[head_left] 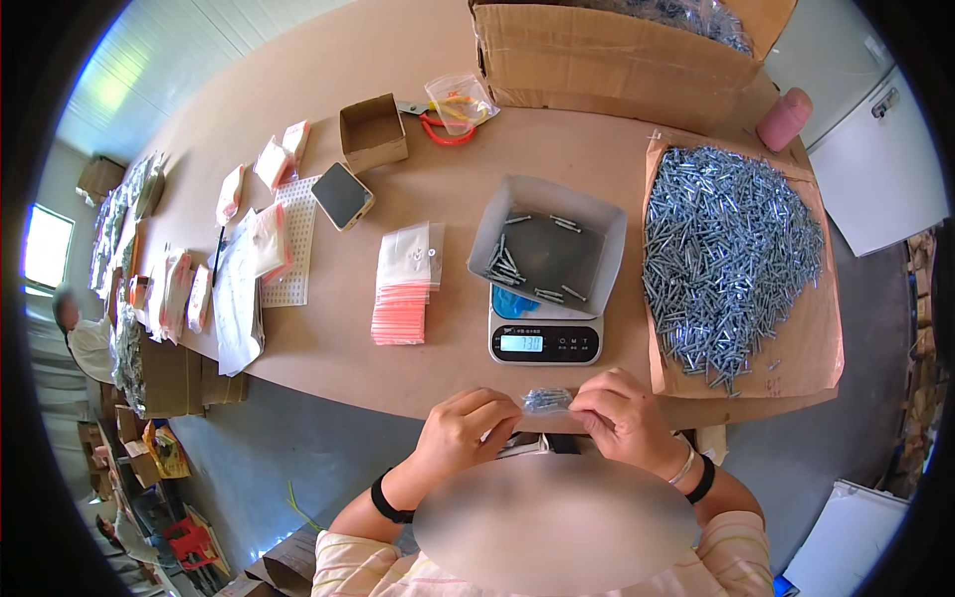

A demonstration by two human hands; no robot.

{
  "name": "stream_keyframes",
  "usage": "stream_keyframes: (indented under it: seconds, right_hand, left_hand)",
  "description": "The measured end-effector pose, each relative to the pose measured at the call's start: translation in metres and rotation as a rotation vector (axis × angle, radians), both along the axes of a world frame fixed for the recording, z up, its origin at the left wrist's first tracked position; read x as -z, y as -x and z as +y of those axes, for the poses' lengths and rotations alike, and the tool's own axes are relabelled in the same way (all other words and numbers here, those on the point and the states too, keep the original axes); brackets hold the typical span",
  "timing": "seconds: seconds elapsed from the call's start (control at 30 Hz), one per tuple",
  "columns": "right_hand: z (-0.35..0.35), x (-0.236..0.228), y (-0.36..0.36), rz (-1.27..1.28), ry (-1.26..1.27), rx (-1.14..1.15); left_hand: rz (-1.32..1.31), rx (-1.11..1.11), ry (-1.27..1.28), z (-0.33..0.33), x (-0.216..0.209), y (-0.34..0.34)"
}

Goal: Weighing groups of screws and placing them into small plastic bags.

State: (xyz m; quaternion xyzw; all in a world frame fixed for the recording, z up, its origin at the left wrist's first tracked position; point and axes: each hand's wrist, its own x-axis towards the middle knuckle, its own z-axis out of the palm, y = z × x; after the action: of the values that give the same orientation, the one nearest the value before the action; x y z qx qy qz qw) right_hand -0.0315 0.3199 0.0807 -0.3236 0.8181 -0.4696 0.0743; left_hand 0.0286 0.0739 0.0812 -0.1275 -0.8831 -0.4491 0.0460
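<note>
A small clear plastic bag of screws (pixel 547 400) is stretched between my two hands at the table's near edge. My left hand (pixel 466 426) pinches its left end, and my right hand (pixel 619 413) pinches its right end. Just beyond them is a digital scale (pixel 550 343) with a lit display. On the scale rests a grey open tray (pixel 607 249) with several loose screws inside. To its left lies a stack of clear zip bags (pixel 400 313) with red edges. A big heap of silvery screws (pixel 731 259) covers a brown cardboard sheet on the right.
At the back are a large cardboard box (pixel 617 70), a small open box (pixel 376 134), red-handled scissors (pixel 448 129) and a pink bottle (pixel 784 119). A phone (pixel 343 196), papers (pixel 239 308) and filled bags (pixel 171 289) lie to the left. Another person (pixel 90 338) is at far left.
</note>
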Motion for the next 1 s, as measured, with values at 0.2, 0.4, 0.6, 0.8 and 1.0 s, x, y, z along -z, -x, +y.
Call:
stream_keyframes:
  seconds: [0.2,0.4,0.6,0.8,1.0]
  right_hand:
    - [-0.001,0.007,0.004,0.07,-0.026,-0.051]
    - [-0.005,0.003,0.009,0.172,-0.083,-0.069]
    - [-0.012,0.016,0.006,0.312,-0.155,-0.14]
    - [-0.009,0.017,0.008,0.383,-0.173,-0.225]
    - [0.001,-0.026,0.035,0.343,-0.133,-0.148]
  left_hand:
    - [0.044,0.085,0.029,0.005,0.002,0.011]
    - [0.11,0.135,0.069,0.013,0.002,0.023]
    - [0.197,0.171,0.144,0.018,0.01,0.024]
    - [0.207,0.243,0.31,0.014,0.007,0.023]
    - [0.307,0.062,0.211,0.013,-0.018,0.024]
